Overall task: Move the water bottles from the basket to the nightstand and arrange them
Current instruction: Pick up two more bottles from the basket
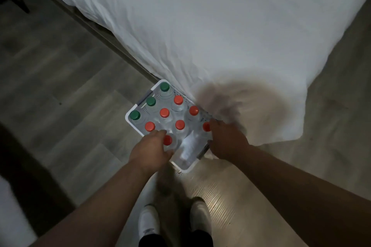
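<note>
Two bare forearms [104,194] reach down to the basket [128,115] on the floor beside the bed [220,26]. The left hand [149,146] hovers with loose, empty fingers just above an upright red-capped bottle [167,139] (its nearest). The right hand [226,142] is at the rim, and I cannot tell its grip.

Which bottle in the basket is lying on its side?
The clear bottle in the near corner of the basket, between the left hand and right hand. Its side faces up; the others stand upright, red caps or green caps on top.
</note>
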Tool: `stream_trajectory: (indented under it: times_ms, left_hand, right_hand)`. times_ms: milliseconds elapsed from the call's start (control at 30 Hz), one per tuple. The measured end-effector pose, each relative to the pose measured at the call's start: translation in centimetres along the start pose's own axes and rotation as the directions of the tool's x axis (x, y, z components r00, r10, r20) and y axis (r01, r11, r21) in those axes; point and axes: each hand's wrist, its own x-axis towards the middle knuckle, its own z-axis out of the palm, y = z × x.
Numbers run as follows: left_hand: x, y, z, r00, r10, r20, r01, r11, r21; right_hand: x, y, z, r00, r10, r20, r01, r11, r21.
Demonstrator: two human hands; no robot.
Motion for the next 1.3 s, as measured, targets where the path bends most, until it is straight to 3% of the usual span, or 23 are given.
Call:
stream_trajectory:
  times_ms: [67, 367, 667, 800, 1133, 1300]
  left_hand:
    - [1.1, 0.0, 0.9, 1.0, 0.001, 0.027, -0.002, 0.999, 0.034]
    - [3.4, -1.8, 3.9, 0.996, -0.083, 0.022, 0.083, 0.997, -0.005]
    - [1.5, -0.7, 2.8, 0.989, -0.127, -0.08, 0.126, 0.992, -0.016]
    - [-2.7, 1.1, -1.4, 0.985, -0.108, -0.134, 0.097, 0.992, -0.085]
    - [-15.5, 8.5, -15.5, 0.97, -0.097, -0.223, -0.005, 0.909, -0.417]
    - [-22.3, 12.2, -24.0, 0.955, -0.118, -0.271, -0.028, 0.878, -0.478]
  right_hand:
    - [1.4, 0.4, 0.9, 1.0, -0.002, 0.002, 0.002, 1.0, -0.021]
    - [3.5, 1.3, 4.1, 0.975, 0.207, -0.081, -0.172, 0.933, 0.316]
    - [2.0, 0.6, 3.8, 0.974, 0.179, -0.141, -0.133, 0.948, 0.288]
    - [-1.4, -0.9, -0.4, 0.982, 0.172, -0.074, -0.122, 0.888, 0.443]
    - [-12.5, -9.4, -17.8, 0.927, 0.205, -0.315, -0.02, 0.863, 0.504]
    - [-19.0, -13.9, -26.0, 0.882, 0.187, -0.433, 0.07, 0.856, 0.513]
